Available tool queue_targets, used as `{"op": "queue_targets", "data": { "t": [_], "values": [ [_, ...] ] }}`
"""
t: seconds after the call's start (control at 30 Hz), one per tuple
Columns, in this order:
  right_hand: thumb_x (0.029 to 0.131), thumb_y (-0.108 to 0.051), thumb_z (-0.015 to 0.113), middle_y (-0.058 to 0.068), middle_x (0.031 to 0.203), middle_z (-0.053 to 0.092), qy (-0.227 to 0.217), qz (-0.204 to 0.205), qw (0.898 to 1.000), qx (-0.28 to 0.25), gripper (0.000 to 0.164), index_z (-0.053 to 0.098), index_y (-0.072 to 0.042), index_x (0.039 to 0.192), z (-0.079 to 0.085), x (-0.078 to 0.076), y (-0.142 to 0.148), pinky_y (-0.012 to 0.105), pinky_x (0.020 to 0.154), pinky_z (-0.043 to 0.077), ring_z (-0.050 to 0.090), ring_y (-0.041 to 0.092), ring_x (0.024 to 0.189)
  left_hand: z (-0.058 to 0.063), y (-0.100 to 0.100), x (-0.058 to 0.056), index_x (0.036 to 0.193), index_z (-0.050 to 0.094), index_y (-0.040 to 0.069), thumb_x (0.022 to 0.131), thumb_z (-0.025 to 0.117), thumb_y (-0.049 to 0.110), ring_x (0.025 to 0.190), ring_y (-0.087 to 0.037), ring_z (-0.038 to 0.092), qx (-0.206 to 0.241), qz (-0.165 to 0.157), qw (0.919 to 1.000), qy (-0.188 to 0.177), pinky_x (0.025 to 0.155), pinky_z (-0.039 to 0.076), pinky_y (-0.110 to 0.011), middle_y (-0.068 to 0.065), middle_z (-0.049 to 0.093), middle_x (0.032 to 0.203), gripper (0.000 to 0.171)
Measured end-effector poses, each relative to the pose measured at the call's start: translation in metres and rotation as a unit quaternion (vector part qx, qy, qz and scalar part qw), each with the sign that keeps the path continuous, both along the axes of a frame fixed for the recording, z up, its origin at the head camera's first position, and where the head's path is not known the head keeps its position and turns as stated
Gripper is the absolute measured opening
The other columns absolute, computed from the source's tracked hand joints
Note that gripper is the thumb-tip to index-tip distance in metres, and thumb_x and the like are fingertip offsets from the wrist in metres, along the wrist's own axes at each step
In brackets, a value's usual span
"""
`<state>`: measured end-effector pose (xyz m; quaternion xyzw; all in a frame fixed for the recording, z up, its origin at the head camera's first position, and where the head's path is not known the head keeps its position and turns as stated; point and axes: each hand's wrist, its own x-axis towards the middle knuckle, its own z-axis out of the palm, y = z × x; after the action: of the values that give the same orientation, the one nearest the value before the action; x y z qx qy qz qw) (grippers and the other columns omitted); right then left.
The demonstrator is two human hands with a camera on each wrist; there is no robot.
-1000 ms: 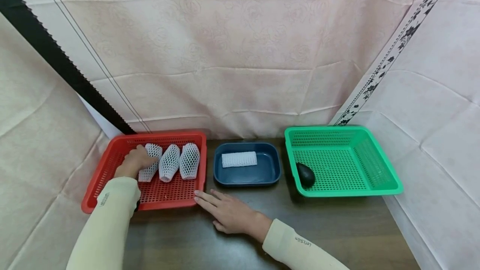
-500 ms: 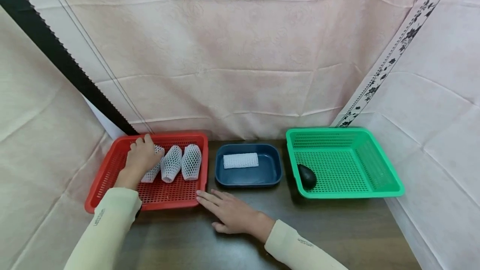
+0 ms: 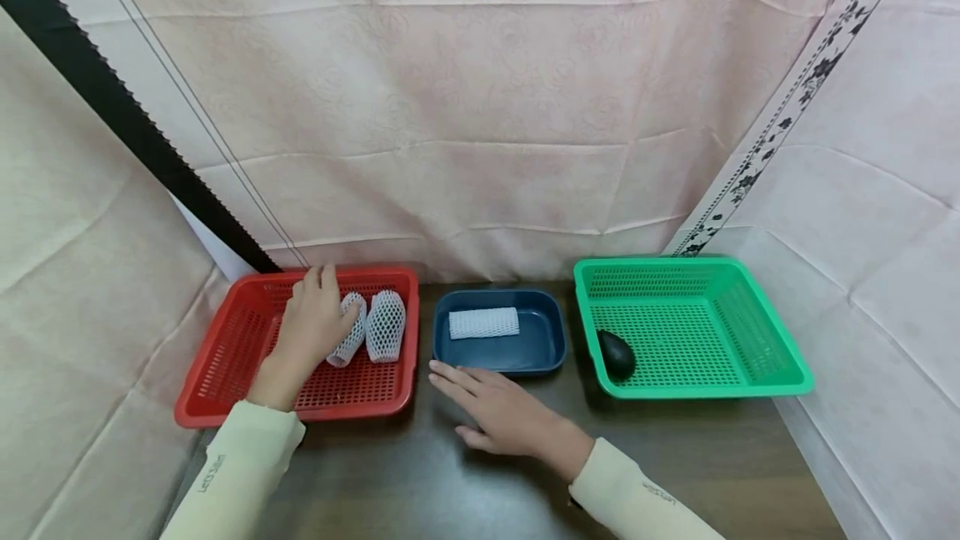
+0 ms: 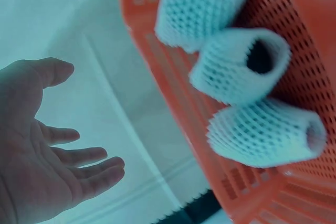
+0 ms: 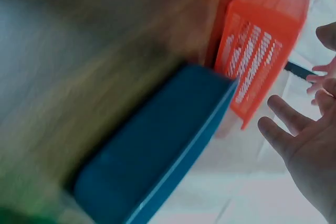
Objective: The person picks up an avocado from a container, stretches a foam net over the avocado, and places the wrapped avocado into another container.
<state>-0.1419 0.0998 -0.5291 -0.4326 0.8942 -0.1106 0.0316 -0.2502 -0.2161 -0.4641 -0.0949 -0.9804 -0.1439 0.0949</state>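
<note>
My left hand [image 3: 311, 323] hangs over the red basket [image 3: 225, 373] with relaxed, spread fingers. In the left wrist view this left hand [image 4: 58, 166] holds nothing. Three white foam-net sleeves lie side by side in the basket: an upper sleeve [image 4: 202, 11], a middle sleeve [image 4: 241, 69] with something dark in its open end, and a lower sleeve [image 4: 268, 135]. The head view has the leftmost one hidden behind the left hand. My right hand [image 3: 502, 411], fingers extended, is above the table just in front of the blue tray [image 3: 547, 357], holding nothing.
A flat white foam-net sleeve [image 3: 483, 322] lies in the blue tray. On the right stands a green basket [image 3: 750, 386] with a dark avocado-like fruit [image 3: 617, 355] at its left side. Pale cloth [image 3: 480, 107] hangs behind the brown table [image 3: 375, 473].
My left hand has come away from the leftmost sleeve, lifting and shifting right over the basket. My right hand has left the red basket's front corner and moved right.
</note>
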Motion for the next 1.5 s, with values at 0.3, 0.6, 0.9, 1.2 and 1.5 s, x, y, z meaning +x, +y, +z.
{"op": "queue_targets", "data": {
  "t": [0.3, 0.6, 0.9, 1.2, 1.5],
  "values": [
    [0.103, -0.047, 0.057, -0.011, 0.174, 0.004, 0.034, -0.042, 0.998, 0.014, 0.079, 0.013, -0.026, 0.167, 0.014, -0.001, 0.042, 0.044, 0.117, 0.043, 0.047, 0.02, 0.144, 0.007, 0.04, 0.023, 0.154, 0.032, -0.009, 0.096, 0.071, 0.031, 0.136, -0.053, 0.045, 0.002, -0.043, 0.9987, 0.027, 0.109, 0.041, -0.067, -0.035, 0.041, 0.153, 0.081],
    [0.099, -0.045, 0.065, -0.003, 0.172, 0.022, 0.116, -0.075, 0.99, 0.033, 0.082, 0.022, -0.022, 0.166, 0.028, 0.002, 0.082, 0.052, 0.118, 0.039, 0.045, 0.027, 0.147, -0.007, 0.095, 0.049, 0.149, 0.046, -0.003, 0.096, 0.071, 0.032, 0.131, -0.041, 0.055, 0.017, -0.106, 0.9911, 0.078, 0.109, 0.047, -0.057, -0.026, 0.055, 0.144, 0.068],
    [0.097, -0.043, 0.067, -0.002, 0.172, 0.023, 0.123, -0.124, 0.984, 0.039, 0.08, 0.028, -0.025, 0.164, 0.033, 0.001, 0.121, 0.06, 0.119, 0.034, 0.04, 0.033, 0.15, -0.047, 0.134, 0.065, 0.146, 0.052, 0.0, 0.099, 0.064, 0.033, 0.126, -0.034, 0.06, -0.045, -0.178, 0.9779, 0.1, 0.105, 0.052, -0.049, -0.021, 0.061, 0.139, 0.059],
    [0.097, -0.039, 0.069, 0.004, 0.172, 0.024, 0.115, -0.145, 0.983, 0.022, 0.076, 0.036, -0.019, 0.161, 0.035, -0.01, 0.157, 0.058, 0.118, 0.038, 0.041, 0.034, 0.148, -0.084, 0.148, 0.069, 0.146, 0.055, 0.007, 0.1, 0.064, 0.039, 0.123, -0.027, 0.062, -0.126, -0.207, 0.9681, 0.064, 0.101, 0.056, -0.043, -0.013, 0.064, 0.138, 0.057],
    [0.09, -0.032, 0.078, 0.012, 0.169, 0.029, 0.15, -0.147, 0.978, 0.008, 0.081, 0.04, -0.008, 0.158, 0.029, -0.025, 0.189, 0.056, 0.112, 0.043, 0.048, 0.036, 0.141, -0.113, 0.146, 0.075, 0.139, 0.061, 0.009, 0.099, 0.069, 0.033, 0.114, -0.025, 0.064, -0.149, -0.229, 0.9599, 0.064, 0.096, 0.057, -0.04, -0.011, 0.067, 0.129, 0.048]
  ]
}}
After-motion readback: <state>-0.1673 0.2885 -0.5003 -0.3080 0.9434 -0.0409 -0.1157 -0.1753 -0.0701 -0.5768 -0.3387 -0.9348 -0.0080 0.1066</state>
